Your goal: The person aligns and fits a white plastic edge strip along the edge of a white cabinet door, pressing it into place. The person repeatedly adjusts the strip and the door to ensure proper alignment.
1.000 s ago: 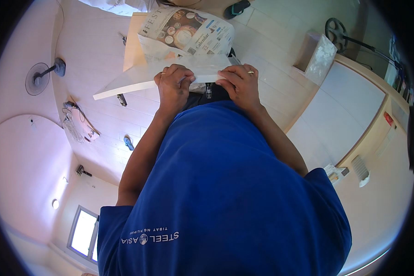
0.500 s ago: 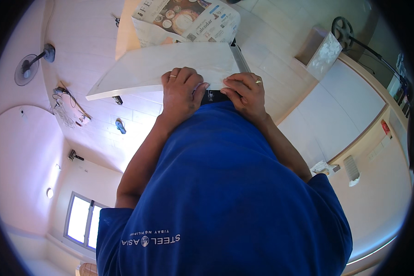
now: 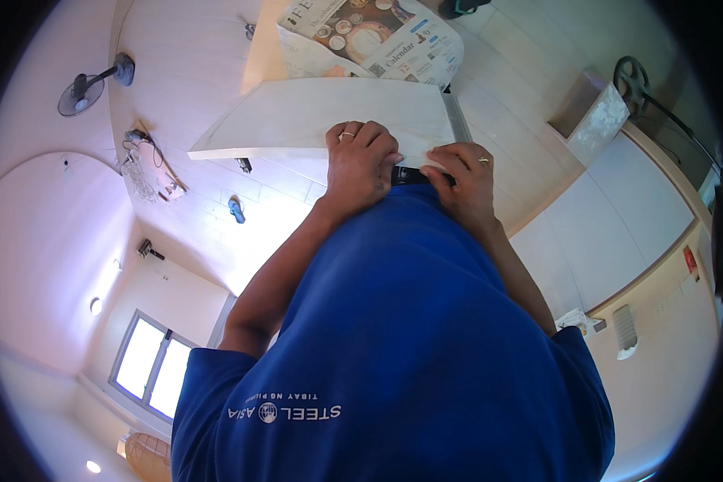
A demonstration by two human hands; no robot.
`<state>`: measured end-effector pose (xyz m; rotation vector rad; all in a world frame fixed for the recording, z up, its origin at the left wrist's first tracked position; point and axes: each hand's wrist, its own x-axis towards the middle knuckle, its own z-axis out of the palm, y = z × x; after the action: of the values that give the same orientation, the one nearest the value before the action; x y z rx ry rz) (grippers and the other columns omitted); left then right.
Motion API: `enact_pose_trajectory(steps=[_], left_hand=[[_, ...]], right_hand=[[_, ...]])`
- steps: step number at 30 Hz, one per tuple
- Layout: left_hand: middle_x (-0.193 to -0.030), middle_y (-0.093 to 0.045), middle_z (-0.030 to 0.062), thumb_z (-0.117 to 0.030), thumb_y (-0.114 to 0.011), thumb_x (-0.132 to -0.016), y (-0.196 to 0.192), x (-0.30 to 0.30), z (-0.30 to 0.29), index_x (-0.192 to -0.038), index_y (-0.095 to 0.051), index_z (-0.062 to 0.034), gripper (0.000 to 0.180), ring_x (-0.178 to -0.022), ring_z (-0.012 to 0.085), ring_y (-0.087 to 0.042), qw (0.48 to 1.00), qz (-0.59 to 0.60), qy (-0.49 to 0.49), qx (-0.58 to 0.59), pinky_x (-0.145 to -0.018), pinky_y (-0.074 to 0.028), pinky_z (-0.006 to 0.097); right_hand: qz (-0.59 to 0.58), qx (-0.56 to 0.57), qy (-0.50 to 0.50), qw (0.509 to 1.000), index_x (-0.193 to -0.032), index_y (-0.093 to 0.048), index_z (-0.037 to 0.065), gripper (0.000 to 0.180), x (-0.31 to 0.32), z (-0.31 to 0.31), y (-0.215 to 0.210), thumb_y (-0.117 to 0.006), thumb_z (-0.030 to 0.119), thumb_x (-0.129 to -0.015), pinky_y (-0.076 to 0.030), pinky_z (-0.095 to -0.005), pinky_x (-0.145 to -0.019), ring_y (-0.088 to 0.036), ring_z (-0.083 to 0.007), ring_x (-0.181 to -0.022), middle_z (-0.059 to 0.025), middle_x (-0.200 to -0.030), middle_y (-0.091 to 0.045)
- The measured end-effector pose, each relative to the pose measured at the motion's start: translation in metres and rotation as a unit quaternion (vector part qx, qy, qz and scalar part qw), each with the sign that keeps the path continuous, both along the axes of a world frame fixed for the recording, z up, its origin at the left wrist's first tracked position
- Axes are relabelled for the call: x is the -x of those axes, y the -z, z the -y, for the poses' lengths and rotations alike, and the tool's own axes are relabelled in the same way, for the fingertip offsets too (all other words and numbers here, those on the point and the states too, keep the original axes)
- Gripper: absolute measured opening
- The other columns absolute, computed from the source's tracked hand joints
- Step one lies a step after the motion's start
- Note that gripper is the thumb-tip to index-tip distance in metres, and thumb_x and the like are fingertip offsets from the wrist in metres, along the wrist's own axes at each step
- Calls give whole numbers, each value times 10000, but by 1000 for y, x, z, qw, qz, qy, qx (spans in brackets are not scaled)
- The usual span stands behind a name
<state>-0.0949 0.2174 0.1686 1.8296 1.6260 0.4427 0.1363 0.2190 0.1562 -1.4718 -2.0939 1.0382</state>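
In front of my waist lies a white panel [image 3: 321, 116] with a slanted left side and a thick near edge. My left hand [image 3: 357, 165] is closed over that near edge, its fingers curled on top and its thumb close to the edge. A short way to the right, my right hand [image 3: 467, 181] grips the edge near the panel's right corner, fingertips above and thumb lower. A grey metal-looking strip [image 3: 456, 116] runs along the panel's right side. Printed newspaper [image 3: 377, 40] lies just beyond the panel, over a pale wooden surface [image 3: 263, 60].
A standing fan [image 3: 80, 95] is at the far left. Cables and tools lie around a small board [image 3: 159, 170] on the tiled floor, near a blue slipper [image 3: 236, 210]. On the right are a box-like piece [image 3: 594, 116], a wheeled item [image 3: 631, 84] and large white panels [image 3: 610, 217].
The whole view has swung, so the panel and hands sit further right in the picture. Both hands stay at the panel's near edge; my right thumb has dropped a little away from the fingers.
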Motion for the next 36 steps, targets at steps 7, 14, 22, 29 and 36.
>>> enact_pose_trajectory(steps=[7,14,22,29,36], left_hand=[[-990,-705,16,-83,-827,-836,-1,1,0,-916,-715,-120,143,-1034,277,-650,999,-1,-31,32,-1063,-393,475],[-1037,-713,23,-100,-834,-845,7,8,-3,-981,-735,-115,169,-1049,262,-661,999,-3,-7,-43,-1070,-399,467],[-1118,-694,52,-149,-852,-828,7,16,-7,-1103,-764,-119,291,-1101,273,-653,995,2,54,-82,-1048,-409,470],[-1028,-642,13,-121,-829,-793,25,10,-27,-1100,-774,-129,311,-1010,246,-607,985,-48,36,-163,-993,-402,451],[-1033,-630,6,-166,-846,-800,27,7,-30,-1138,-774,-143,346,-1023,243,-602,978,-93,29,-187,-1012,-396,468]], right_hand=[[33,9,-53,998,-1140,-788,162,217,6,-11,-6,-811,252,-944,-346,-497,-1181,-686,-185,-1100,19,-1113,-720],[2,-35,-57,998,-1152,-793,176,220,-1,-16,8,-800,264,-950,-367,-489,-1167,-686,-181,-1091,26,-1138,-724],[22,-119,-88,989,-1191,-806,202,316,-4,-29,13,-846,223,-878,-380,-484,-1148,-640,-183,-1084,57,-1123,-695],[37,-186,-83,978,-1188,-820,197,384,-2,-55,22,-882,194,-809,-360,-479,-1150,-595,-163,-1005,85,-1020,-672],[67,-225,-82,969,-1196,-818,199,397,1,-61,22,-890,201,-805,-344,-469,-1164,-595,-144,-981,93,-1001,-677]])
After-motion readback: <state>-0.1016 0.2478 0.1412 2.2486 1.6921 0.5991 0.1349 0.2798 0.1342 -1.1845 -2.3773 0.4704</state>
